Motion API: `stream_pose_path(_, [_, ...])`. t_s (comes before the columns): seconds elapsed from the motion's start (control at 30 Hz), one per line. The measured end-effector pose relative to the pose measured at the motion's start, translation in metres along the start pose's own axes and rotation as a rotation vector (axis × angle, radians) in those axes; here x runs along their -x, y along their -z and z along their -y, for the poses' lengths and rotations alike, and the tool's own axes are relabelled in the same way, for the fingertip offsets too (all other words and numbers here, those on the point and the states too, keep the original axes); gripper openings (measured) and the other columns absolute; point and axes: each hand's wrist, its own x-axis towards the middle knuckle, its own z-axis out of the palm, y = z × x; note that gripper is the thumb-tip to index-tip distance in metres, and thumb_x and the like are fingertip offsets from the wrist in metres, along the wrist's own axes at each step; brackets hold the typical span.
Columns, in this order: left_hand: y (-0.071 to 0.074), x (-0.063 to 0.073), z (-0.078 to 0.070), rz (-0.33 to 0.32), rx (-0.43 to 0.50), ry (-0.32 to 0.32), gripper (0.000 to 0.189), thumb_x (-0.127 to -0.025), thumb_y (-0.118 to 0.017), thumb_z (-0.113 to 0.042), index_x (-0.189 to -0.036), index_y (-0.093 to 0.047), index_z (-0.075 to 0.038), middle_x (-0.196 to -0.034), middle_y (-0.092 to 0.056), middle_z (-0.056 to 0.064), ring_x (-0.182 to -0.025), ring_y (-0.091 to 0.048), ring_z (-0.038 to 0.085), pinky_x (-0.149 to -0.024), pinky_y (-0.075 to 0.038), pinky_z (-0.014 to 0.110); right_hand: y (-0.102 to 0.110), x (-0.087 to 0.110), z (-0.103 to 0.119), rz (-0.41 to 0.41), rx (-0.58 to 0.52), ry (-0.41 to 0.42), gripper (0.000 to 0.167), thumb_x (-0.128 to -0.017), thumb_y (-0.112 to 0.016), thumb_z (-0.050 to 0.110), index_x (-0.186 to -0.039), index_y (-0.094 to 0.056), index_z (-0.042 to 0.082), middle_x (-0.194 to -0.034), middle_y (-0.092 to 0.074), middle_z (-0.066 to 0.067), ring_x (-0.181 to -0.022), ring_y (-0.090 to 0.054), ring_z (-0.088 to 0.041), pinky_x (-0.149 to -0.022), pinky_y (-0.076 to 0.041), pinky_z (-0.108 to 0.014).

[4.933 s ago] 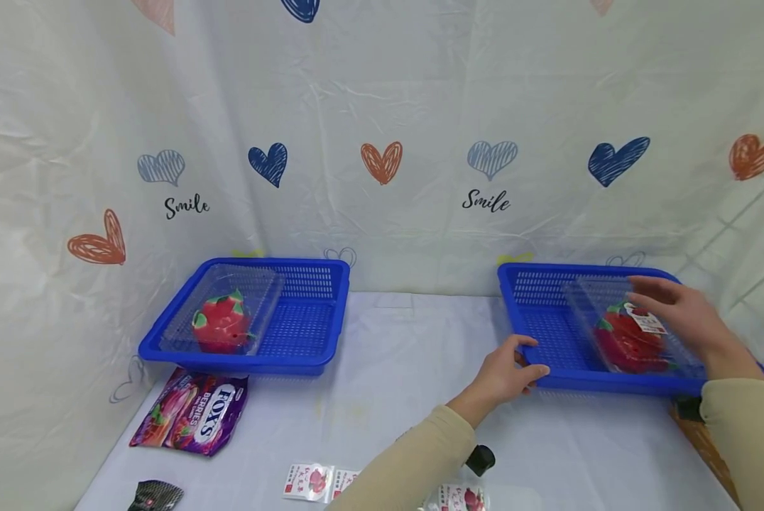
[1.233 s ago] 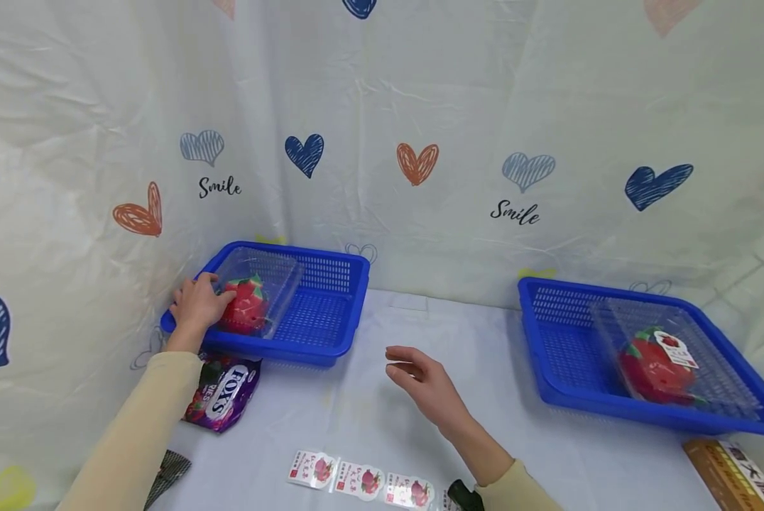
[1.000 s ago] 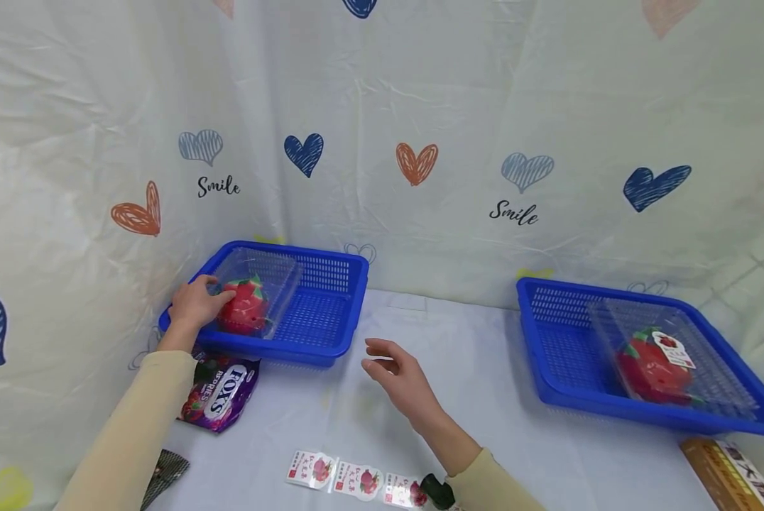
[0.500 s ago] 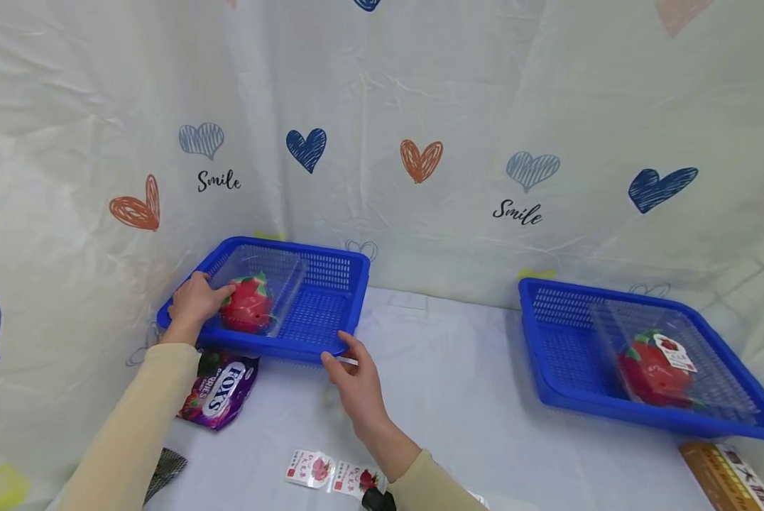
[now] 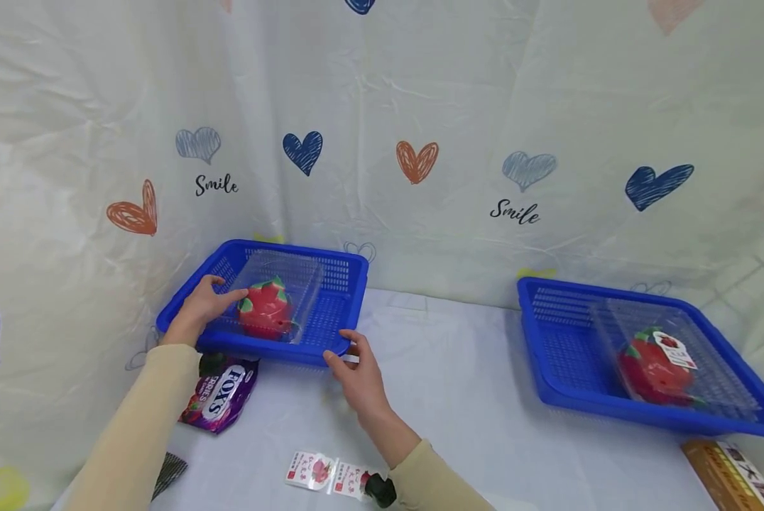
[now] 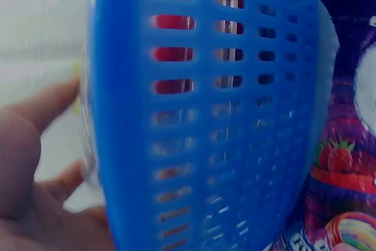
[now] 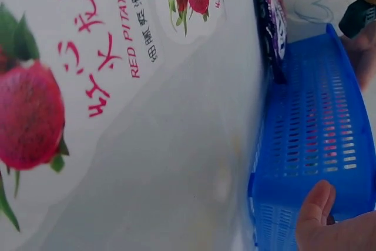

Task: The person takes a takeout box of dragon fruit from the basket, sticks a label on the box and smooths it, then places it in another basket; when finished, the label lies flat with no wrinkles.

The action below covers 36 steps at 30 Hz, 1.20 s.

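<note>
In the head view, my left hand [image 5: 204, 301] reaches over the left rim of the left blue plastic basket [image 5: 254, 345]. Its thumb is over a clear plastic clamshell box [image 5: 305, 273] with a red dragon fruit [image 5: 267, 309] inside. The left wrist view has its fingers [image 6: 50, 104] relaxed, fingertips at the box's clear edge above the rim. My right hand [image 5: 363, 380] pinches the basket's near right corner, and the right wrist view puts its thumb [image 7: 317, 204] against the basket wall. A small white strip [image 5: 351, 359] shows between thumb and forefinger; what it is I cannot tell.
A second blue basket [image 5: 551, 369] at right holds another boxed dragon fruit [image 5: 653, 372] with a label [image 5: 674, 349] on the lid. A purple FOX'S candy bag [image 5: 222, 394] lies before the left basket. Red pitaya stickers [image 5: 312, 470] lie in front; a brown box [image 5: 733, 472] is far right.
Both hands have left the right basket for the left one. The right hand moved left onto the basket's corner. In the last half second the clear box slid right inside the left basket.
</note>
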Motion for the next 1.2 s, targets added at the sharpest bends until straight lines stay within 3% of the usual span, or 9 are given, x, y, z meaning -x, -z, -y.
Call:
stream_pose_path(0.17, [-0.005,-0.008,0.003,0.158,0.058,-0.083,0.092,-0.094,-0.055,-0.054,-0.157,-0.004,-0.012,-0.156,-0.008,0.032,-0.136,-0.021,0.056,-0.103,-0.027,0.070,0.002,-0.001,-0.001,0.016,0.016,-0.014,0.048,-0.092,-0.068,0.037,-0.135,-0.050,0.026,-0.123,-0.054,-0.010,-0.093,-0.061,-0.015,-0.082,-0.054,-0.032])
stream_pose_path(0.3, [-0.003,-0.008,0.007,0.219,0.125,-0.171,0.087,-0.094,-0.056,-0.053,-0.158,-0.005,-0.024,-0.159,-0.003,0.027,-0.139,-0.014,0.057,-0.102,-0.022,0.073,0.003,-0.001,-0.001,0.015,0.024,-0.009,0.048,-0.092,-0.068,0.037,-0.135,-0.050,0.027,-0.123,-0.054,-0.010,-0.093,-0.061,-0.015,-0.082,-0.054,-0.032])
stream_pose_path(0.47, [0.002,-0.004,0.009,0.263,0.227,-0.255,0.078,-0.097,-0.057,-0.043,-0.158,-0.008,-0.032,-0.155,-0.013,0.027,-0.135,-0.022,0.054,-0.104,-0.023,0.071,0.004,-0.003,-0.002,0.031,0.024,0.004,0.048,-0.092,-0.068,0.037,-0.135,-0.049,0.027,-0.123,-0.054,-0.011,-0.093,-0.061,-0.016,-0.081,-0.055,-0.032])
stream_pose_path(0.63, [0.001,-0.007,0.011,0.273,0.134,-0.325,0.067,-0.099,-0.054,-0.044,-0.156,-0.023,-0.029,-0.139,-0.032,0.027,-0.125,-0.035,0.047,-0.100,-0.035,0.066,0.005,-0.004,-0.003,0.047,0.022,0.013,0.049,-0.091,-0.068,0.039,-0.135,-0.049,0.026,-0.124,-0.054,-0.013,-0.093,-0.061,-0.015,-0.081,-0.055,-0.032])
stream_pose_path(0.73, [0.000,-0.007,0.011,0.286,0.091,-0.330,0.062,-0.098,-0.053,-0.046,-0.153,-0.031,-0.025,-0.131,-0.039,0.025,-0.117,-0.041,0.044,-0.095,-0.041,0.061,0.006,-0.003,-0.003,0.053,0.019,0.018,0.049,-0.091,-0.068,0.038,-0.135,-0.049,0.026,-0.123,-0.054,-0.013,-0.092,-0.062,-0.015,-0.081,-0.055,-0.032])
stream_pose_path(0.87, [-0.001,-0.006,0.009,0.339,0.050,-0.309,0.063,-0.099,-0.050,-0.049,-0.153,-0.029,-0.023,-0.142,-0.034,0.026,-0.116,-0.044,0.046,-0.091,-0.046,0.058,0.007,-0.002,-0.002,0.055,0.020,0.021,0.047,-0.093,-0.067,0.034,-0.135,-0.050,0.026,-0.121,-0.054,-0.011,-0.091,-0.061,-0.015,-0.081,-0.055,-0.032])
stream_pose_path(0.97, [-0.002,-0.006,0.007,0.365,0.041,-0.296,0.065,-0.099,-0.050,-0.050,-0.152,-0.027,-0.021,-0.146,-0.031,0.026,-0.107,-0.049,0.041,-0.083,-0.051,0.050,0.007,-0.003,-0.002,0.053,0.020,0.015,0.046,-0.093,-0.067,0.033,-0.135,-0.050,0.027,-0.119,-0.054,-0.007,-0.092,-0.062,-0.016,-0.080,-0.055,-0.032])
stream_pose_path(1.07, [-0.003,-0.006,0.005,0.358,0.068,-0.287,0.065,-0.098,-0.053,-0.049,-0.150,-0.028,-0.019,-0.140,-0.035,0.025,-0.088,-0.049,0.032,-0.072,-0.051,0.041,0.007,-0.004,-0.002,0.050,0.017,0.007,0.046,-0.092,-0.068,0.034,-0.134,-0.051,0.027,-0.119,-0.054,-0.007,-0.092,-0.062,-0.016,-0.081,-0.055,-0.032])
stream_pose_path(1.2, [-0.004,-0.007,0.004,0.350,0.100,-0.285,0.063,-0.098,-0.055,-0.046,-0.149,-0.031,-0.017,-0.137,-0.038,0.025,-0.079,-0.048,0.026,-0.068,-0.051,0.037,0.007,-0.004,-0.003,0.048,0.020,0.004,0.047,-0.092,-0.069,0.036,-0.134,-0.051,0.027,-0.119,-0.055,-0.007,-0.092,-0.062,-0.016,-0.080,-0.055,-0.032])
